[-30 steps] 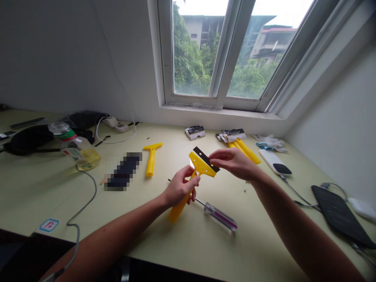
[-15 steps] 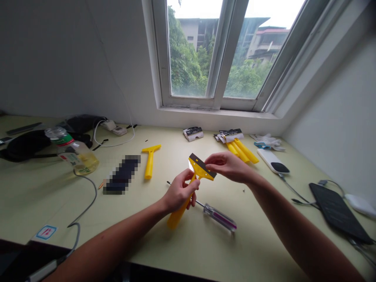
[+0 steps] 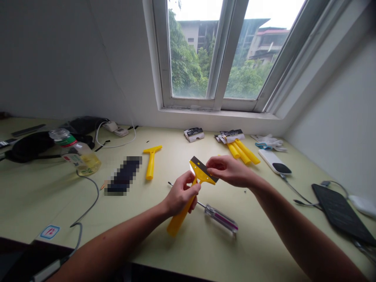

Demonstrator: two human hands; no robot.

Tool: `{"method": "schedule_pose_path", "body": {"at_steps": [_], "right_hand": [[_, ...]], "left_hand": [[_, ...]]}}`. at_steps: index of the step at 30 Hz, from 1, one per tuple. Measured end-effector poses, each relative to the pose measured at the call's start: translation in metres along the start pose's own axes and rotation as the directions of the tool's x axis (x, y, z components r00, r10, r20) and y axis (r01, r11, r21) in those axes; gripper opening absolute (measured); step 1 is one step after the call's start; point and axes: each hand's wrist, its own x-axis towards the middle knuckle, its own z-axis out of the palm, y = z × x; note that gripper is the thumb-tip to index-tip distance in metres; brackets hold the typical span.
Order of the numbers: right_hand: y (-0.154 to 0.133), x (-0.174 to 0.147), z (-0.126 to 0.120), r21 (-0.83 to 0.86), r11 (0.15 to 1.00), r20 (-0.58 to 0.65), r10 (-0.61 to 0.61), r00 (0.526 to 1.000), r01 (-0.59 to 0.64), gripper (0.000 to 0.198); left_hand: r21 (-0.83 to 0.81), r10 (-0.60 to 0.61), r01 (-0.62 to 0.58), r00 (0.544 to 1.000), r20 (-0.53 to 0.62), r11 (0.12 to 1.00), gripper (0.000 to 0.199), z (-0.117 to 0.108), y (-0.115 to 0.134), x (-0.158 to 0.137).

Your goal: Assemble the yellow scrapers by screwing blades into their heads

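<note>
My left hand [image 3: 182,192] is closed round the neck of a yellow scraper [image 3: 178,221], holding it tilted above the desk. A dark scraper blade [image 3: 196,161] lies along the scraper's wide head. The fingertips of my right hand [image 3: 225,169] are pinched at the blade's far edge; what lies between them is partly hidden. Beneath the scraper, a screwdriver [image 3: 221,219] with a clear and purple handle rests on the desk, its shaft passing behind my left hand. A tiny metal piece [image 3: 245,191], perhaps a screw, lies to the right.
Another yellow scraper [image 3: 150,164] lies left of centre, near a blurred dark rectangle [image 3: 123,175]. Several yellow handles [image 3: 246,152] with card packaging [image 3: 235,136] are at the back right. A bottle [image 3: 84,156] leans at the left. A power bank [image 3: 274,161], phone [image 3: 342,211] and cables lie right.
The whole view has shifted slightly. Both hands keep their places on the scraper and at its blade, with only a small shift of the right fingers.
</note>
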Motion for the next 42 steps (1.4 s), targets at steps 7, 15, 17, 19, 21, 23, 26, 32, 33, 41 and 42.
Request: {"method": "schedule_pose_path", "body": {"at_steps": [7,15,17,19,21,23,26,32,33,41,42], "right_hand": [[-0.002,0.0,0.004,0.159,0.987,0.127,0.006,0.992,-0.026,0.015],[-0.012,-0.005,0.024,0.047,0.998,0.106,-0.053,0.993,0.048,0.021],[-0.01,-0.004,0.014,0.001,0.997,0.115,-0.074,0.991,0.075,0.024],[0.001,-0.002,-0.005,-0.117,0.992,0.088,-0.044,0.995,0.055,0.026],[0.021,-0.003,-0.031,-0.335,0.939,-0.01,0.076,0.997,-0.075,0.023],[0.047,-0.007,-0.056,-0.551,0.782,-0.066,0.308,0.949,-0.292,0.013],[0.08,-0.015,-0.078,-0.589,0.708,-0.046,0.452,0.891,-0.39,0.011],[0.092,0.001,-0.05,-0.55,0.796,-0.047,0.274,0.961,-0.253,0.019],[0.09,0.007,-0.041,-0.549,0.806,-0.066,0.223,0.973,-0.222,0.023],[0.093,0.036,-0.008,-0.592,0.803,-0.057,0.038,0.998,-0.064,0.032],[0.096,0.037,-0.011,-0.599,0.797,-0.057,0.052,0.997,-0.076,0.035]], "left_hand": [[-0.098,0.027,-0.024,0.999,0.022,0.995,0.027,0.0,0.002,0.0],[-0.157,-0.073,0.066,0.996,-0.042,0.985,0.034,-0.002,0.002,0.002],[-0.167,-0.066,0.049,0.993,-0.096,0.985,0.035,-0.003,0.003,0.004],[-0.172,-0.066,0.039,0.986,-0.154,0.984,0.035,-0.006,0.004,0.006],[-0.165,-0.073,0.038,0.975,-0.208,0.985,0.036,-0.01,0.004,0.009],[-0.16,-0.082,0.042,0.964,-0.253,0.986,0.036,-0.013,0.003,0.012],[-0.15,-0.09,0.046,0.951,-0.295,0.988,0.038,-0.016,0.002,0.015],[-0.133,-0.123,0.087,0.949,-0.291,0.987,0.039,-0.015,0.002,0.015],[-0.133,-0.127,0.091,0.948,-0.291,0.987,0.039,-0.016,0.002,0.015],[-0.144,-0.145,0.104,0.94,-0.31,0.984,0.039,-0.02,0.001,0.017],[-0.151,-0.145,0.103,0.942,-0.304,0.983,0.039,-0.02,0.001,0.017]]}}
